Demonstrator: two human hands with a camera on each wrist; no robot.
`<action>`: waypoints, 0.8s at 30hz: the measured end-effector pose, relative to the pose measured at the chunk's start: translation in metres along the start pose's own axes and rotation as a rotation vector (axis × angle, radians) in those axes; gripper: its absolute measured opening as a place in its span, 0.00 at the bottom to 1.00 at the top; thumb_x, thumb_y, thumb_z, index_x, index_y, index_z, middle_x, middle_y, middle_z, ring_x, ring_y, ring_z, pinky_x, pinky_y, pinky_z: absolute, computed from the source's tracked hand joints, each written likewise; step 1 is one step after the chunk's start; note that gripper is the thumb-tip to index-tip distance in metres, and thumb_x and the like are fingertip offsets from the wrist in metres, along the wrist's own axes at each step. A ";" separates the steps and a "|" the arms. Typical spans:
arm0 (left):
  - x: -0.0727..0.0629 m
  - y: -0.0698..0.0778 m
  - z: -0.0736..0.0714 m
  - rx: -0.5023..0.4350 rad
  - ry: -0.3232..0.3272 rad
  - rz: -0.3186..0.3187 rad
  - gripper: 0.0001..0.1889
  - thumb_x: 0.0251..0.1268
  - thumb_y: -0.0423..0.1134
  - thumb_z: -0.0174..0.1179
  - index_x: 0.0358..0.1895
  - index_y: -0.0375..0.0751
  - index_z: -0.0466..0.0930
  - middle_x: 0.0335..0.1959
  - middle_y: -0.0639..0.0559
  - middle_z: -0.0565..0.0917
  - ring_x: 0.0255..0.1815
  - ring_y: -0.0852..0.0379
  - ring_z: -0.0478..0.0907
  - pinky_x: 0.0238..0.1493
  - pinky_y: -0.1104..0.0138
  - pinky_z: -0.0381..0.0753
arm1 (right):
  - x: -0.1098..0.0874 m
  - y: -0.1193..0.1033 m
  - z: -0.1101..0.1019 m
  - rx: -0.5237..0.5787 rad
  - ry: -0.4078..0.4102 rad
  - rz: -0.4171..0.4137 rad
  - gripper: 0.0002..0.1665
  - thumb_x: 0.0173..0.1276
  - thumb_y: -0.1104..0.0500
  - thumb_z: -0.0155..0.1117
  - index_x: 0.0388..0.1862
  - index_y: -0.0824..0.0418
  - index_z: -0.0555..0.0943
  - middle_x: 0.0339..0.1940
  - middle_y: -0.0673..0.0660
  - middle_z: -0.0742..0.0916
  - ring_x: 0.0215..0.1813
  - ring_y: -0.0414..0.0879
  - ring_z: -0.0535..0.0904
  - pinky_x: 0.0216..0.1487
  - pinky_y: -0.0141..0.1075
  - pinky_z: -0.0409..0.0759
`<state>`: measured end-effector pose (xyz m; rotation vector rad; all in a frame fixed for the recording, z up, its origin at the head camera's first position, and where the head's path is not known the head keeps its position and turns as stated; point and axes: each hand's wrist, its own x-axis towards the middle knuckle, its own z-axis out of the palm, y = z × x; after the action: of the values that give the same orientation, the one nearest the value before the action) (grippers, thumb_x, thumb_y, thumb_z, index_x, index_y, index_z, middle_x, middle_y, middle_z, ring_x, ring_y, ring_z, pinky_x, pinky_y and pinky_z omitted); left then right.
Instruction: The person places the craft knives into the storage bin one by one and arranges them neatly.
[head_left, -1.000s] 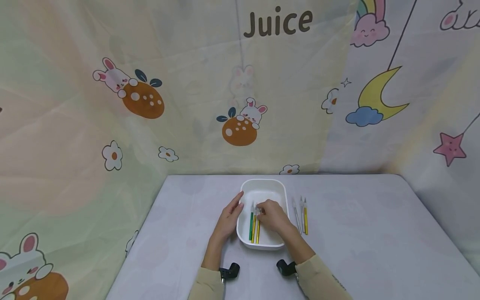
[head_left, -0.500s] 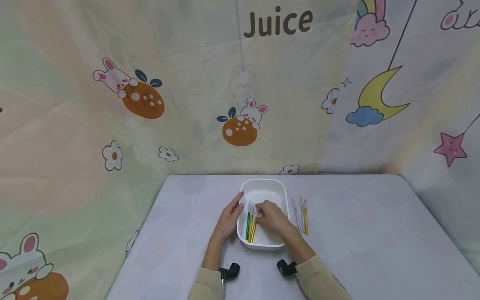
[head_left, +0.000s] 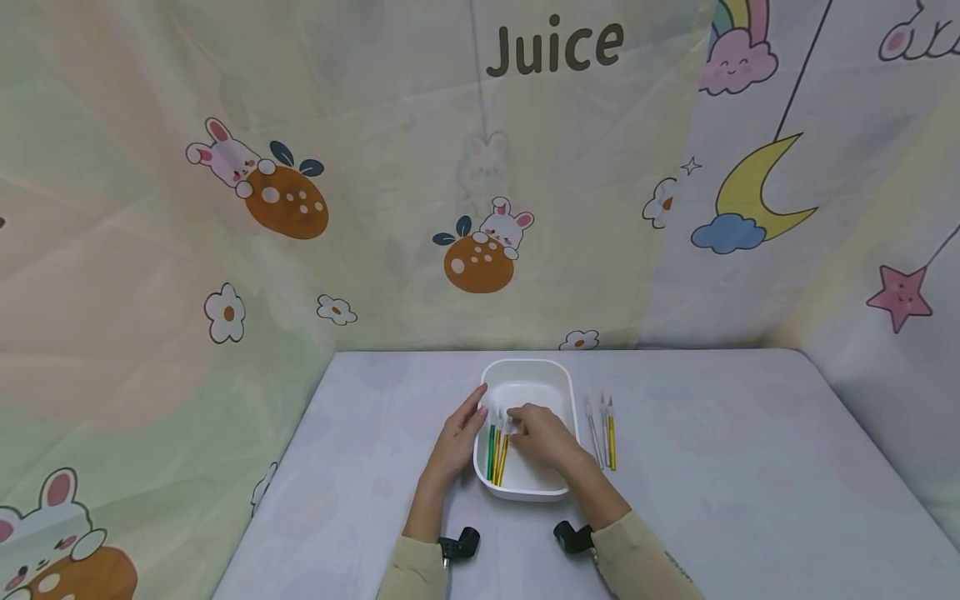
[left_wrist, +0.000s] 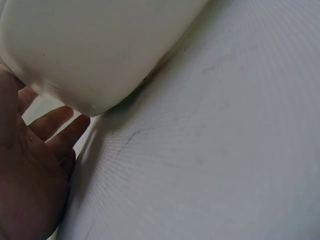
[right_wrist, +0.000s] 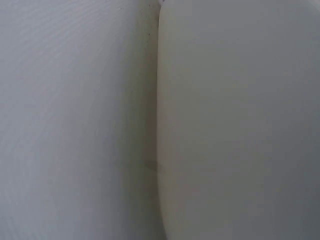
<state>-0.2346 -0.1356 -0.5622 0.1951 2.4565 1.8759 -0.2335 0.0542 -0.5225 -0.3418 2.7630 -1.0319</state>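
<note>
A white rectangular tray (head_left: 525, 494) stands on the table in the head view. My left hand (head_left: 454, 437) lies along its left side, fingers fairly straight; in the left wrist view the fingertips touch the tray's outer wall (left_wrist: 95, 55). Several slim pen-like sticks lie side by side in the tray: a green one (head_left: 491, 454) at the left and yellow ones to its right. My right hand (head_left: 545, 435) reaches in over the right rim, fingers curled, and pinches the rightmost yellow stick (head_left: 504, 458) near its pale upper end. That end is partly hidden by the fingers.
Right of the tray lie a yellow pen-like stick (head_left: 612, 442) and silvery ones (head_left: 592, 431), pale tips pointing away. A white cloth covers the table (head_left: 750, 483). A printed curtain (head_left: 390, 250) hangs behind it. Black cameras sit at both wrists.
The sticks in the tray have slid left together toward the left wall, and the yellow ones have tilted slightly. My right fingers moved a little left with them; my left hand stayed put.
</note>
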 end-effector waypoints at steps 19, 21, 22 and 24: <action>0.003 -0.003 0.000 -0.013 -0.017 0.018 0.25 0.85 0.48 0.48 0.80 0.64 0.64 0.82 0.64 0.63 0.85 0.54 0.55 0.84 0.49 0.55 | -0.003 -0.001 -0.003 -0.012 0.084 -0.100 0.26 0.69 0.62 0.72 0.67 0.60 0.82 0.55 0.56 0.90 0.40 0.42 0.82 0.44 0.38 0.85; 0.003 -0.003 0.000 -0.012 -0.016 0.014 0.25 0.85 0.48 0.49 0.80 0.65 0.65 0.82 0.65 0.63 0.85 0.55 0.55 0.84 0.49 0.55 | -0.004 -0.002 -0.004 -0.010 0.109 -0.128 0.26 0.69 0.62 0.72 0.66 0.60 0.82 0.53 0.55 0.90 0.38 0.40 0.80 0.40 0.35 0.83; 0.002 -0.003 0.000 -0.010 -0.015 0.013 0.25 0.85 0.48 0.49 0.79 0.66 0.65 0.82 0.65 0.64 0.85 0.56 0.55 0.84 0.49 0.55 | -0.004 -0.002 -0.004 -0.008 0.124 -0.141 0.26 0.69 0.62 0.72 0.66 0.59 0.82 0.52 0.54 0.90 0.38 0.39 0.79 0.40 0.34 0.81; 0.002 -0.003 0.000 -0.006 -0.016 0.009 0.25 0.85 0.49 0.49 0.79 0.67 0.65 0.81 0.66 0.64 0.85 0.57 0.56 0.84 0.49 0.56 | -0.005 -0.003 -0.004 0.000 0.157 -0.169 0.26 0.70 0.62 0.72 0.66 0.59 0.82 0.51 0.53 0.90 0.37 0.39 0.78 0.38 0.32 0.79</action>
<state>-0.2369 -0.1361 -0.5645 0.2201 2.4441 1.8770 -0.2292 0.0562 -0.5169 -0.5239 2.9143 -1.1431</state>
